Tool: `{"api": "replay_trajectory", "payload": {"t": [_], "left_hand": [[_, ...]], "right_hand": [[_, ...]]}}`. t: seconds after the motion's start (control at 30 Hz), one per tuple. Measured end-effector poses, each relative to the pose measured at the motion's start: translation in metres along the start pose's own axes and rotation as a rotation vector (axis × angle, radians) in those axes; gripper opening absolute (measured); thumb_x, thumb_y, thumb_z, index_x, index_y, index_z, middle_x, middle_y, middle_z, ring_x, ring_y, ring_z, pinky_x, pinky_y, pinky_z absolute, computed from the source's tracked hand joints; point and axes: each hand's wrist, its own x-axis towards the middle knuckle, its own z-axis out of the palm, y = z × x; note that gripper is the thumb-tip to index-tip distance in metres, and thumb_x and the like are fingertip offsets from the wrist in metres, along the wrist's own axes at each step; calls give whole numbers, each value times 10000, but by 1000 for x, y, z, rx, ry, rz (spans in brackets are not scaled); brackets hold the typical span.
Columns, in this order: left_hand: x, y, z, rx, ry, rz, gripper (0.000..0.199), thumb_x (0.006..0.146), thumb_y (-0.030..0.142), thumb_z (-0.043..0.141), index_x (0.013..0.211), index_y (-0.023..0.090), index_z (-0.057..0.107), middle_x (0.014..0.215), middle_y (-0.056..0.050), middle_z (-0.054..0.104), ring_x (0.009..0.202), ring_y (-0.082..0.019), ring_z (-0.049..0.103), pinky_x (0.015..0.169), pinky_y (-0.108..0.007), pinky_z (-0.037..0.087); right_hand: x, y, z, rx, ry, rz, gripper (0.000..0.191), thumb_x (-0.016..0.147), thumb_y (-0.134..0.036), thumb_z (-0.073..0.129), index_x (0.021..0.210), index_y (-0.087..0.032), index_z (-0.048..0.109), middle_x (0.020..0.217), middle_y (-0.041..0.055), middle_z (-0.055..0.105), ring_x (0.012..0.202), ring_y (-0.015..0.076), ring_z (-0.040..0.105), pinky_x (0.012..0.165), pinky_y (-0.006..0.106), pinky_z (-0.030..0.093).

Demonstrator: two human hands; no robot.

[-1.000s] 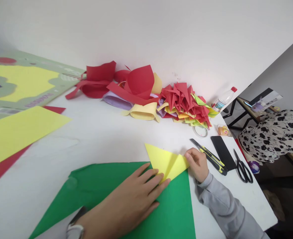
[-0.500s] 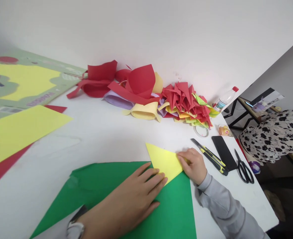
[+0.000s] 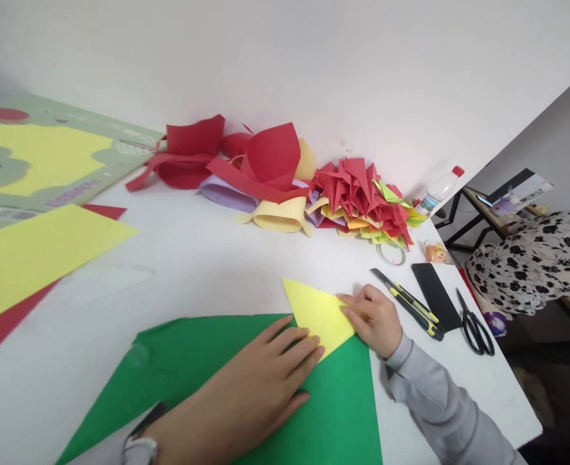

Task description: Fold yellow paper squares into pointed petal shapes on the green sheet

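Observation:
A folded piece of yellow paper [image 3: 319,318] lies partly on a green sheet [image 3: 343,400] and partly on the white table. My left hand [image 3: 265,381] is laid flat with fingers stretched out, its fingertips pressing the paper's lower left edge. At the paper's right side, the thumb and forefinger of my right hand [image 3: 374,321] close in a pinch on its edge. Just right of that hand lies a yellow and black utility knife [image 3: 410,307] with its blade out. My left wrist, wearing a watch, comes in from the bottom.
Black scissors [image 3: 477,329] and a black strip [image 3: 436,297] lie near the right table edge. Further back are a tape roll [image 3: 391,254], a bottle [image 3: 437,192], folded red paper pieces [image 3: 357,187] and curled paper [image 3: 272,158]. Yellow sheets [image 3: 47,252] are at left. A person's patterned garment [image 3: 536,265] shows beyond.
My right thumb and forefinger have slid slightly left along the yellow paper's edge. The left hand stays nearly in place; the view has shifted a little.

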Motion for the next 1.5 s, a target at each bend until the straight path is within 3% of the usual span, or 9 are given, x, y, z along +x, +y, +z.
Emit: {"api": "replay_trajectory", "payload": {"t": [0.23, 0.5, 0.9, 1.23, 1.5], "left_hand": [[-4, -2, 8, 48, 37, 24, 382, 929, 425, 532, 1258, 234, 558, 1258, -1, 653, 1107, -232, 545, 1023, -412, 255], [-2, -1, 7, 50, 29, 23, 384, 923, 431, 542, 1246, 227, 581, 1252, 2, 663, 1089, -230, 558, 1020, -409, 255], [-1, -11, -18, -153, -136, 21, 428, 948, 377, 491, 1362, 265, 493, 1334, 3, 609, 1148, -234, 544, 1045, -410, 320], [1, -13, -23, -200, -152, 36, 434, 903, 303, 571, 1332, 330, 508, 1345, 7, 598, 1144, -242, 557, 1044, -431, 342], [0, -14, -19, -167, -150, 46, 484, 885, 285, 587, 1357, 303, 481, 1366, -10, 581, 1159, -251, 552, 1049, -443, 342]], "right_hand": [[1, -2, -1, -71, -48, -31, 291, 933, -339, 509, 1009, -217, 762, 760, 44, 544, 675, 150, 534, 598, 264, 419], [1, -2, -1, -108, -43, -55, 293, 939, -326, 494, 1013, -222, 757, 760, 43, 537, 678, 150, 526, 605, 264, 415], [-1, -4, -1, -133, -42, -86, 385, 874, -500, 580, 1045, -195, 739, 774, 54, 528, 684, 175, 521, 621, 297, 419], [-1, -4, 0, -162, -43, -82, 355, 872, -468, 585, 1045, -198, 738, 775, 56, 530, 688, 179, 521, 624, 299, 418], [0, -5, -1, -169, -45, -76, 327, 856, -440, 617, 1044, -201, 737, 771, 49, 528, 683, 172, 521, 621, 292, 417]]}}
